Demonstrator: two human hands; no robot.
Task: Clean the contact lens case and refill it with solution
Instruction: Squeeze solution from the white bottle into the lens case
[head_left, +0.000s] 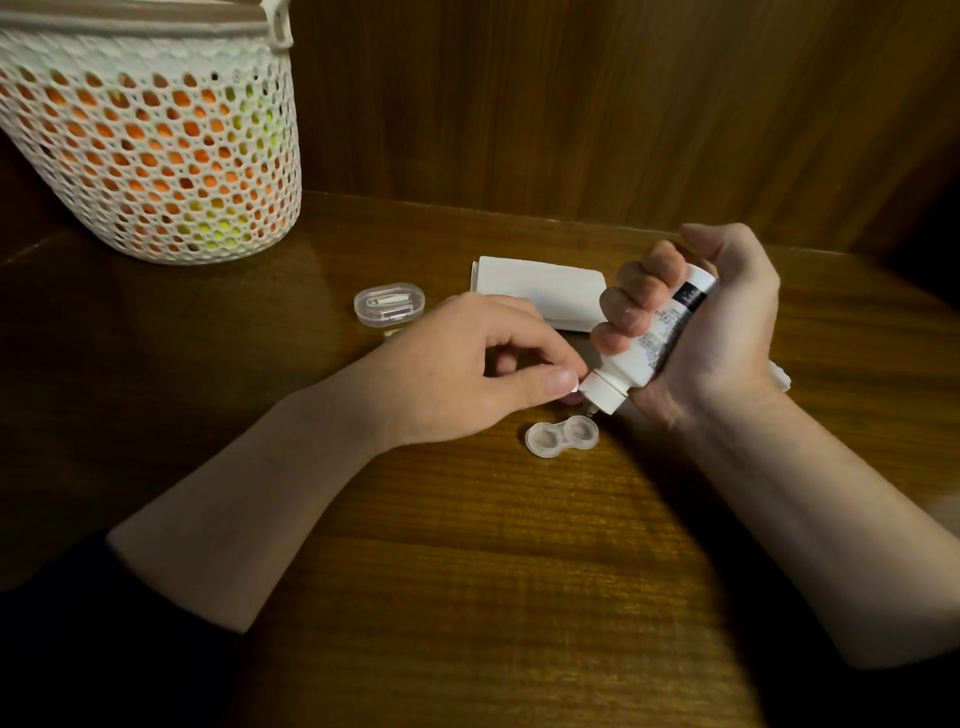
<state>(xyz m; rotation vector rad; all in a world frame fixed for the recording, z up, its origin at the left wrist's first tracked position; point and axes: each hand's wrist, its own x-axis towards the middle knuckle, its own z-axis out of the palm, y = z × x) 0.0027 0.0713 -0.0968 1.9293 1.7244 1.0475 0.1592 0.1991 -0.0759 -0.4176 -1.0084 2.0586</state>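
A clear contact lens case lies open on the wooden table, both wells uncovered. My right hand grips a white solution bottle tilted nozzle-down, its tip just above the case's right well. My left hand pinches the bottle's flip cap between thumb and fingers. Something pinkish shows under my left fingers; I cannot tell what it is.
A folded white tissue lies behind the hands. A small clear oval box with tweezers inside sits to its left. A white mesh basket holding orange and yellow items stands at the back left. A wooden wall runs along the table's far edge.
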